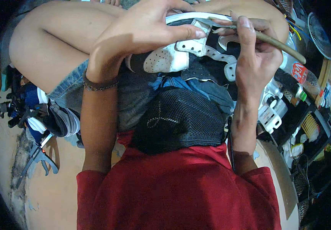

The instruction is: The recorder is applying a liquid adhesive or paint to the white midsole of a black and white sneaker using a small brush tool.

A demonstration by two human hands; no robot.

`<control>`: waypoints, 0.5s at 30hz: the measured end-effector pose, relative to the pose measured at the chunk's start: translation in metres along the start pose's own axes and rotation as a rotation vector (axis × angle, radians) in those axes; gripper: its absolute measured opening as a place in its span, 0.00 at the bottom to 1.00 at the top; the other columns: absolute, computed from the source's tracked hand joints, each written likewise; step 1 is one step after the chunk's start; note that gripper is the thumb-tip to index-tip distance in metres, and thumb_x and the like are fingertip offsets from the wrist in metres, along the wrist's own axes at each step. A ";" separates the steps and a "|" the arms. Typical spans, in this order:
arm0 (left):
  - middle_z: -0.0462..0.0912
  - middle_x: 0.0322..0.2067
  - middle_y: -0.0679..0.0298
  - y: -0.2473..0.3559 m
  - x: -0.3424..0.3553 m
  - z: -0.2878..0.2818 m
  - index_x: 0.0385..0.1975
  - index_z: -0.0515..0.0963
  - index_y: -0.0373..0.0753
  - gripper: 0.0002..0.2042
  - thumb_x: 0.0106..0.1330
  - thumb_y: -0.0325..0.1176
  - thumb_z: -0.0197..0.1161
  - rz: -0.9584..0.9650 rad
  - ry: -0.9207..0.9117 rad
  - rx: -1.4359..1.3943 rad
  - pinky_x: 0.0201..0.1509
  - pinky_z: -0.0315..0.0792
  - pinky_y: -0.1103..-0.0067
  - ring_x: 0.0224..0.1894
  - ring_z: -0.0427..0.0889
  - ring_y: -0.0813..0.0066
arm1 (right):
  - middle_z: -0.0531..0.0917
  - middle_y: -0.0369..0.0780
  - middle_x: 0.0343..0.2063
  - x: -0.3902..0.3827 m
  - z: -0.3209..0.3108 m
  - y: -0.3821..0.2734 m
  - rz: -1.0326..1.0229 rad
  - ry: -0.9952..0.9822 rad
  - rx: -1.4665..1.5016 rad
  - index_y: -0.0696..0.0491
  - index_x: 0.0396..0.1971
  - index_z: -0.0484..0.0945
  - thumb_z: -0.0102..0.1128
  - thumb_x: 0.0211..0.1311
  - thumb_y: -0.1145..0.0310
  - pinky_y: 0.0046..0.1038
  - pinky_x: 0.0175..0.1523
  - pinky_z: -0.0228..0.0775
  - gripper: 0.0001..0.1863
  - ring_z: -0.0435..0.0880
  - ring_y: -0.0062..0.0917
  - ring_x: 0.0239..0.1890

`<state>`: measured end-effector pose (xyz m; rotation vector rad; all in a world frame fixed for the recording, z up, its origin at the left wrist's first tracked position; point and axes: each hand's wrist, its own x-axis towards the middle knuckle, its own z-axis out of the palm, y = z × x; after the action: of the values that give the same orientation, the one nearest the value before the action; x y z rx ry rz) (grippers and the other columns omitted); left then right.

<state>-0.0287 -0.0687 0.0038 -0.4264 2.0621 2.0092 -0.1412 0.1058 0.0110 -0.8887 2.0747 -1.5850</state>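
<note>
A white and black shoe (196, 46) lies in my lap, its perforated upper spread out and its curved white sole edge (184, 16) on the far side. My left hand (138, 32) grips it from the left, with the thumb stretched over the white leather and the other fingers beyond the sole edge, partly out of sight. Pinched in my right hand (259, 55) is a slim wooden-handled tool (284, 50). Its narrow metal end reaches left along the sole edge, near my left thumb; whether it touches the shoe is hard to tell.
Bare crossed legs surround the shoe. On the left lie a grey spring clamp (44, 157) and a pile of shoes (60, 119). To the right stand a clear bottle with a red label (303, 76), white containers (271, 115), a yellow brush (309, 124) and a fan (321, 34).
</note>
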 end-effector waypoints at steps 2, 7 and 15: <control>0.84 0.40 0.49 -0.006 0.002 0.007 0.49 0.77 0.25 0.22 0.61 0.37 0.68 0.075 0.048 0.004 0.51 0.73 0.75 0.43 0.81 0.68 | 0.85 0.47 0.28 0.002 0.003 -0.003 0.032 -0.002 0.005 0.65 0.37 0.77 0.55 0.70 0.71 0.20 0.34 0.76 0.10 0.86 0.25 0.29; 0.84 0.41 0.50 -0.003 0.003 0.003 0.49 0.78 0.26 0.23 0.61 0.38 0.68 -0.048 0.039 0.066 0.51 0.73 0.74 0.43 0.82 0.67 | 0.82 0.38 0.19 0.017 0.012 -0.018 0.226 0.044 -0.015 0.61 0.29 0.76 0.57 0.67 0.72 0.18 0.29 0.69 0.08 0.75 0.13 0.20; 0.85 0.40 0.50 -0.011 0.007 0.005 0.49 0.78 0.26 0.23 0.61 0.40 0.68 -0.035 0.090 0.172 0.48 0.75 0.74 0.41 0.82 0.68 | 0.82 0.39 0.20 0.031 -0.005 -0.041 0.417 -0.160 0.015 0.62 0.30 0.77 0.55 0.70 0.66 0.14 0.22 0.60 0.13 0.74 0.13 0.18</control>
<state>-0.0315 -0.0640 -0.0092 -0.5233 2.2426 1.8055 -0.1566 0.0809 0.0542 -0.5122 1.9717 -1.2644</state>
